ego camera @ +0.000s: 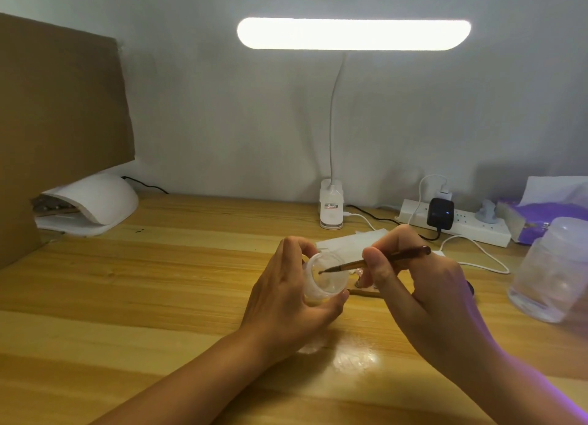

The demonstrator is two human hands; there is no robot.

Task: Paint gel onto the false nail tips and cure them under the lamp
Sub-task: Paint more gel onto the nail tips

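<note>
Left hand (286, 300) curls its fingers (294, 246) round the tilted clear gel jar (327, 281) over the worktop (159, 281) while right hand (423, 288) pinches the brush (397, 258), bristles dipped inside; judged gel-loading, next requiring a steady carry to the nail tips.

Mid-desk (159, 297), the left hand (286, 300) holds a small jar (331, 284), brush (350, 265) tip inside it, right hand (423, 284) on the brush. Curing lamp (95, 202) far left, desk lamp (331, 208) behind, power strip (461, 225) back right, large jar (553, 275) right.
</note>
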